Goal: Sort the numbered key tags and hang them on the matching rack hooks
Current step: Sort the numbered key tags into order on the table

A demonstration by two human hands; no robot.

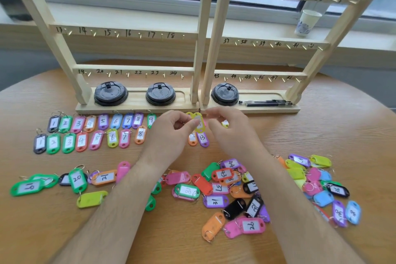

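**Sorting partly done; nothing hung yet**

A yellow key tag (pixel 201 128) is pinched between the thumb and forefinger of the left hand (pixel 171 133) at the centre of the frame, just in front of the rack bases; its number is covered by the thumb. The right hand (pixel 231 133) is held just beside it with fingers curled; whether the tag or its ring is touched by it cannot be told. Two rows of sorted tags (pixel 96 133) are laid out left of centre, each numbered from 1 upward; 12 and 13 are seen between the hands. A small group (pixel 77 179) marked 19, 20 and 21 lies at lower left; a large unsorted pile (pixel 235 191) is spread across the lower right. Every hook (pixel 127 74) seen on the wooden racks (pixel 137 68) is bare. Sorting is therefore judged well short of finished, and all of the hanging is left to be done.
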